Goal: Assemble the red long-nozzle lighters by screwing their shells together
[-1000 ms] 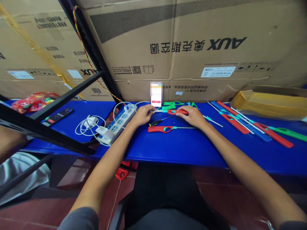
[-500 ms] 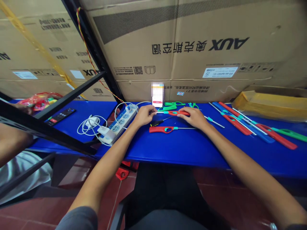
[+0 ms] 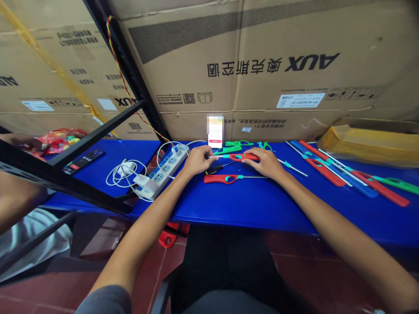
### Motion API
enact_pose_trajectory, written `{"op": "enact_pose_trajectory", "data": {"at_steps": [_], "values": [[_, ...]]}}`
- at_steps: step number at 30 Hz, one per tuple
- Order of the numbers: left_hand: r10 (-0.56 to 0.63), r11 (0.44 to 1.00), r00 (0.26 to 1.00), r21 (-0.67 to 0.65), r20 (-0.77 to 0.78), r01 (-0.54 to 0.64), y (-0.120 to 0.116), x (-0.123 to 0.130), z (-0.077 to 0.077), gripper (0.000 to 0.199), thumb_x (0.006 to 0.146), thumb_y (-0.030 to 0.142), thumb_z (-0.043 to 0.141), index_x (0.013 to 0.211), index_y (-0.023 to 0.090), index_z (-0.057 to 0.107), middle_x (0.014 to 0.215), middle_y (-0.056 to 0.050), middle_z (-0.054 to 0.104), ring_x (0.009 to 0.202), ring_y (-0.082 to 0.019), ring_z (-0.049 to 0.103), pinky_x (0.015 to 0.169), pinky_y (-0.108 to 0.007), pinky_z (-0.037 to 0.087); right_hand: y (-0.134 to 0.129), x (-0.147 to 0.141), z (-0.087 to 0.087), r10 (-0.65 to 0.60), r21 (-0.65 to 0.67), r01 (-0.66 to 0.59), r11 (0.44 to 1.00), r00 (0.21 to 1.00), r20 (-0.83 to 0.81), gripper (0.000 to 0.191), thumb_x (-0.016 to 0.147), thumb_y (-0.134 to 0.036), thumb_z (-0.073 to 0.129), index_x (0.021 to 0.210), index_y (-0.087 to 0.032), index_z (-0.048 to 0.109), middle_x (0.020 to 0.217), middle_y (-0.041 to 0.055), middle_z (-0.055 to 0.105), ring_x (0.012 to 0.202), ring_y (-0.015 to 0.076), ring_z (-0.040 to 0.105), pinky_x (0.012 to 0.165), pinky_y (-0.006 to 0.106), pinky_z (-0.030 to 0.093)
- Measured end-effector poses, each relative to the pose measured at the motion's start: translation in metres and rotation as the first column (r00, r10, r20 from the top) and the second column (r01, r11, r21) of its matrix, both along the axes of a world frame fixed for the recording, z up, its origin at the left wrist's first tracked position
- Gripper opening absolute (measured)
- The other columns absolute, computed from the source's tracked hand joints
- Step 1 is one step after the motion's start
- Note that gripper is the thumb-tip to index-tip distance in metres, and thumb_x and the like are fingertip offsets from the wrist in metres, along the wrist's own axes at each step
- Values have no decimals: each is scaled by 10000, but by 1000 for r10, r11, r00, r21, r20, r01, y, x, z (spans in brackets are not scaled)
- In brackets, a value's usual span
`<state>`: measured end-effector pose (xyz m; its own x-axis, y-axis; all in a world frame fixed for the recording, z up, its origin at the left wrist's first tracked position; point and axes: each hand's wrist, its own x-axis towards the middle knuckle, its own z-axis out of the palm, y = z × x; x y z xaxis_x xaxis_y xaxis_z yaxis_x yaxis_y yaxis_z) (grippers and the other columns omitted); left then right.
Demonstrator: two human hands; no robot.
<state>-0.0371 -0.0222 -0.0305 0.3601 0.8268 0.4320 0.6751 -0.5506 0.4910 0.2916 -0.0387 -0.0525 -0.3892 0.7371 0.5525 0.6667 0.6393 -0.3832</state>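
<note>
A red long-nosed lighter with a turquoise collar lies crosswise between my hands, its metal tube pointing left. My right hand is closed around the handle end. At the tube's tip the fingers of my left hand are pinched together; the tip itself is partly hidden. Just below lies a black and yellow screwdriver. Nearer to me rests a second red lighter, tube to the right. Green lighter parts sit behind the held lighter. A lit phone stands against the carton.
On the right lie several red, blue and green lighters beside a yellow-taped box. A power strip with white chargers is on the left. Past the black shelf frame are another phone and another person's arm.
My left fingers have shifted slightly along the tube end of the lighter. The view has moved a little; my right hand keeps its hold on the handle.
</note>
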Motion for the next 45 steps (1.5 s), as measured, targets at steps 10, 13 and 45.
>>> {"op": "enact_pose_trajectory", "data": {"at_steps": [10,13,45], "values": [[26,999,1000,41,-1,-26,-4,5,1,343,913,324,871,762,206,586,757,1,663,677,-172,549,661,-322,358,-2,0,3,17,38,-16,999,1000,-9,310,1053,-527,745,1193,-262,825,1193,122,857,1106,370,806,991,563,633],[32,998,999,54,-5,-32,-5,6,1,337,909,310,865,766,209,577,767,-1,659,687,-177,551,666,-326,361,-2,-1,3,10,53,-10,999,1000,-13,317,1047,-533,754,1188,-257,821,1183,124,855,1102,370,805,985,557,634],[-85,986,967,120,-238,117,-7,10,-5,299,1153,427,553,1096,198,738,1091,-117,788,1002,-265,733,878,-360,544,-1,-5,5,28,-9,-28,1000,1000,-13,266,1010,-442,788,1228,-293,762,1240,117,808,1189,386,739,1057,594,583]]}}
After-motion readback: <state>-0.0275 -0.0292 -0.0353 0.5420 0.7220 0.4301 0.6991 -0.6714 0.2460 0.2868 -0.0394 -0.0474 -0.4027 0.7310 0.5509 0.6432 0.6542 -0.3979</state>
